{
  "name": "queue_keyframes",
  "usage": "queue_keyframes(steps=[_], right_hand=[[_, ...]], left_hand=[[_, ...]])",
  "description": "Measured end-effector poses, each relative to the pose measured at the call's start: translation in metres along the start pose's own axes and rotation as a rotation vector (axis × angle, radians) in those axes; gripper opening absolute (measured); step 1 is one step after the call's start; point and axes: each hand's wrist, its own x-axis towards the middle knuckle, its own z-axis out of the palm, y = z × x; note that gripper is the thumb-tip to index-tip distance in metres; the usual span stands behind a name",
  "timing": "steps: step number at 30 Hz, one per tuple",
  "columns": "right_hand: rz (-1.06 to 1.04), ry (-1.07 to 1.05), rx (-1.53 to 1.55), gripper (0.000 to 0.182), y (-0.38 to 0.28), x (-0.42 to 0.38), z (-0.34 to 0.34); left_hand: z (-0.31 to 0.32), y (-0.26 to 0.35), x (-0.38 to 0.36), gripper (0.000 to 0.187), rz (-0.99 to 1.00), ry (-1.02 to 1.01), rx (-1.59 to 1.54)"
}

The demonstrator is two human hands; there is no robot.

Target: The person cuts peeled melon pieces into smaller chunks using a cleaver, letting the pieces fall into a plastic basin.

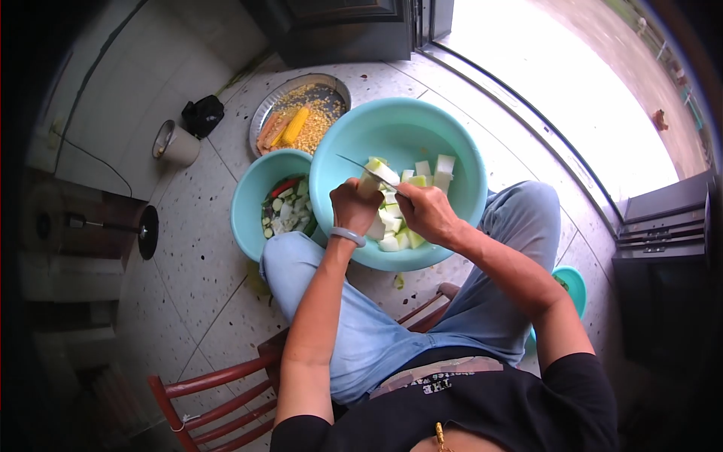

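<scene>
My left hand [355,207], with a pale bangle at its wrist, is closed around a pale green-and-white piece of gourd [370,181]. In my right hand [428,214] is a knife [360,165], its thin blade pointing up and left across the gourd piece. Both hands are over a large turquoise basin [467,143]. Several cut gourd chunks [413,239] lie in the basin, below and to the right of my hands. My fingers partly hide the held piece and the knife's handle.
Left of the large basin stands a smaller basin [245,203] with chopped vegetables and something red. Behind it is a round metal tray [260,117] with corn kernels and cobs. A cup-like container [179,145], a black bag [202,115] and a red chair [218,384] are also around.
</scene>
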Motion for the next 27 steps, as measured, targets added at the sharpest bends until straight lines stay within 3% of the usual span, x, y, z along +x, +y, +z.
queue_keyframes(steps=[7,10,11,15,18,21,24,27], right_hand=[[0.191,-0.142,-0.218,0.015,0.049,0.001,0.025],[0.344,-0.105,0.176,0.025,0.041,0.014,0.019],[0.551,-0.127,0.498,0.032,0.017,0.023,0.004],[0.555,-0.074,0.657,0.042,0.003,0.032,-0.002],[0.675,-0.206,0.645,0.043,0.009,0.030,-0.004],[0.827,-0.189,0.776,0.035,0.009,0.034,-0.002],[0.838,0.079,0.887,0.030,0.009,0.035,0.000],[0.843,0.094,0.984,0.032,0.016,0.038,-0.006]], left_hand=[[-0.005,0.014,-0.008,0.027,0.156,0.038,-0.219],[-0.002,0.001,-0.007,0.024,0.143,-0.038,-0.201],[0.004,-0.008,-0.005,0.038,0.214,-0.061,-0.185],[-0.003,0.020,-0.010,0.073,0.127,-0.232,-0.118],[-0.004,0.020,-0.011,0.070,0.162,-0.289,-0.134],[-0.004,0.011,-0.013,0.068,0.243,-0.153,-0.083],[-0.008,0.004,-0.016,0.062,-0.038,-0.270,-0.189],[0.010,-0.023,-0.013,0.047,-0.045,-0.373,-0.513]])
